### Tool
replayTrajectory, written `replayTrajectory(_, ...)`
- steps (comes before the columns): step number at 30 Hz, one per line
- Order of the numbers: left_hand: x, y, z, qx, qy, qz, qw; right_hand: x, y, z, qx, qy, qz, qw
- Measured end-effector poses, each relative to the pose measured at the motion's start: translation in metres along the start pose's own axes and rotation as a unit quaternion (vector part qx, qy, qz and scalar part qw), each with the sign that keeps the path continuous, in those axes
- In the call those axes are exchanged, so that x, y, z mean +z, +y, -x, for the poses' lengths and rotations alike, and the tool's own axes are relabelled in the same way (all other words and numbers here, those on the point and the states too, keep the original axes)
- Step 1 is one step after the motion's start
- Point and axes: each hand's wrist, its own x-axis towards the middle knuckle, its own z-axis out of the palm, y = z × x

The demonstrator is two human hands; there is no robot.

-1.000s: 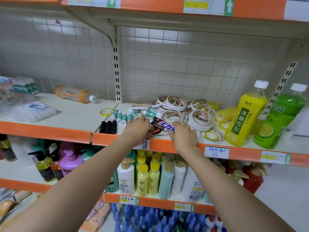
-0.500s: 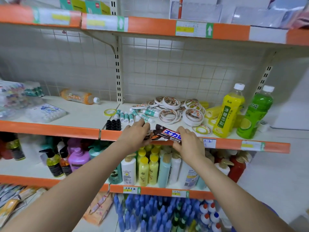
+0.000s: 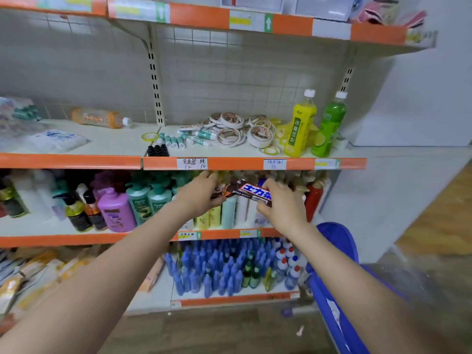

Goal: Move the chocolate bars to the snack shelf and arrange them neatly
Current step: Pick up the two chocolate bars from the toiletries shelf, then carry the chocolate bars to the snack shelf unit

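**Both hands hold chocolate bars in front of the shelving**

The right hand point(image 3: 282, 204) pinches the right end of the chocolate bars point(image 3: 251, 191), thumb below and fingers curled over the top edge. The left hand point(image 3: 200, 194) grips the left end, fingers wrapped round the brown wrapper. The bars are held in the air, tilted slightly down to the right, just below the orange edge of the middle shelf point(image 3: 229, 163) and in front of the bottles on the shelf under it. How many bars are in the stack cannot be told; the front one shows a blue and red label.

Both forearms reach up and forward from the bottom corners of the view, bare and nearly straight, converging on the bars.

On the middle shelf lie tape rolls point(image 3: 238, 132) in a loose heap, small tubes point(image 3: 178, 140) beside them, and a block of black caps point(image 3: 158, 150) at the front edge. A yellow bottle point(image 3: 300, 126) and a green bottle point(image 3: 329, 126) stand upright at the right end; an orange bottle point(image 3: 98, 118) lies on its side to the left. Handwritten price tags point(image 3: 192, 164) sit on the orange strip.

The shelf below carries pump bottles, among them a purple one point(image 3: 116, 210). The lowest shelf holds rows of blue bottles point(image 3: 212, 267). A blue basket point(image 3: 337, 277) is at the lower right, over a wooden floor point(image 3: 439, 221), beside a white wall.
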Motion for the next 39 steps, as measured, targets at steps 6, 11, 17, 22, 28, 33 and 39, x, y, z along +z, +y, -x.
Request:
replayTrajectory(6,0.037,0.037,0.059,-0.002,-0.033,0.02,0.999,-0.005,0.029,0.083,0.001,-0.033,-0.011,0.999)
replayTrajectory(11,0.068,0.065,0.096,-0.012,-0.036,0.021,0.999,0.0,0.057,0.135,0.017,-0.069,-0.021,0.997)
replayTrajectory(17,0.113,0.104,0.155,-0.076,-0.041,0.027,0.996,0.006,0.09,0.187,-0.024,-0.115,-0.034,0.992)
replayTrajectory(22,0.139,0.147,0.216,-0.147,-0.013,0.039,0.988,0.004,0.112,0.23,-0.074,-0.149,-0.066,0.984)
replayTrajectory(28,0.148,0.187,0.292,-0.218,0.004,0.042,0.975,-0.001,0.117,0.273,-0.135,-0.194,-0.085,0.968)
replayTrajectory(33,0.148,0.2,0.35,-0.268,0.008,0.034,0.963,0.001,0.101,0.298,-0.205,-0.213,-0.08,0.952)
replayTrajectory(39,0.144,0.225,0.425,-0.315,0.049,0.017,0.948,-0.002,0.073,0.336,-0.287,-0.222,-0.083,0.928)
